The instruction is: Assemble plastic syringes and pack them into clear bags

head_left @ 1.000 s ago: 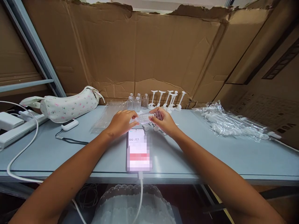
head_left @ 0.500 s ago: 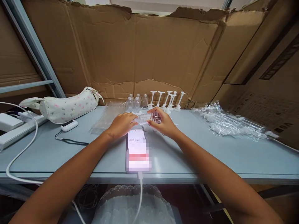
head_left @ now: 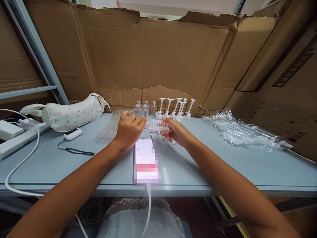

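Note:
My right hand (head_left: 175,132) is closed round a small clear ribbed plastic bottle (head_left: 158,124), held lying sideways with its neck toward my left hand. My left hand (head_left: 130,129) is pinched at the bottle's neck, thumb and fingertips together; what it grips there is too small to make out. Both hands hover over the pale blue table (head_left: 223,162), just beyond a phone (head_left: 146,159) showing a running timer. Small white parts (head_left: 155,136) lie on the table under the hands.
Three small clear bottles (head_left: 145,109) and several white pump stems (head_left: 175,107) stand against the cardboard wall (head_left: 158,56). Clear bags of white parts (head_left: 242,134) lie at right. A flowered pouch (head_left: 71,114), a small white device (head_left: 71,133) and white cables (head_left: 22,158) are at left.
My left hand has lifted and drawn slightly left, now pinching at the bottle's neck. My right hand has turned the bottle lower, fingers now underneath it.

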A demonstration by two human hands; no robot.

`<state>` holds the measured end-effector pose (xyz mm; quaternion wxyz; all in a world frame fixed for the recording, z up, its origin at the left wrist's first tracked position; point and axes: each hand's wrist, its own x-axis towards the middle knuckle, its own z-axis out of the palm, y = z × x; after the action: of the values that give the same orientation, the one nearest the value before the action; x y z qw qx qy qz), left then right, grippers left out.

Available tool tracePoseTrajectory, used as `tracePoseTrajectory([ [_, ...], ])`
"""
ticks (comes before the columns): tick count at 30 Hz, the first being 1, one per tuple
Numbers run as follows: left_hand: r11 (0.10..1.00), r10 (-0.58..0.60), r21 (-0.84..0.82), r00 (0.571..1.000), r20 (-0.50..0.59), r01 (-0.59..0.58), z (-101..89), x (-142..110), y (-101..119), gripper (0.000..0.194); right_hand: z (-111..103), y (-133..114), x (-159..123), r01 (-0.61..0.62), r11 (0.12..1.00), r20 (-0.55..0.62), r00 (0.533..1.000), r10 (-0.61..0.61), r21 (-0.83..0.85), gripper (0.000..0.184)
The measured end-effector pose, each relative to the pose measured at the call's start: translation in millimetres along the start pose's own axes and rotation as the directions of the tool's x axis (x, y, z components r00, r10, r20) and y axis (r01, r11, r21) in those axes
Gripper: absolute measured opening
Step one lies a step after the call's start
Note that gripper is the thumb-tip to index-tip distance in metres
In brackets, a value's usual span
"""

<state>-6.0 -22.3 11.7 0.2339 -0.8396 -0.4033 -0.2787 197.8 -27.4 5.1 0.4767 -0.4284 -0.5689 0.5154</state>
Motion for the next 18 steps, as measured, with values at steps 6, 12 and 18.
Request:
tracePoseTrajectory([
  [6, 1.0, -0.006, 0.024, 0.999, -0.036, 0.007, 4.0, 2.3, -3.1, 0.031, 0.8, -6.4, -2.4, -0.009, 1.0, 0.019, 1.0, 0.009, 0.016, 0.048],
  [12, 0.995, -0.103, -0.007, 0.994, -0.03, 0.103, 16.7, 2.1, -11.3, 0.027, -20.9, -9.1, 16.7, 0.124, 0.852, -0.128, 0.968, -0.217, -0.508, 0.055],
  [18, 0.97, -0.229, -0.073, 0.973, 0.042, 0.231, 16.0, 3.3, -19.8, 0.028, -45.9, 2.9, 69.7, 0.039, 0.359, -0.06, 0.964, -0.26, -0.933, 0.043],
])
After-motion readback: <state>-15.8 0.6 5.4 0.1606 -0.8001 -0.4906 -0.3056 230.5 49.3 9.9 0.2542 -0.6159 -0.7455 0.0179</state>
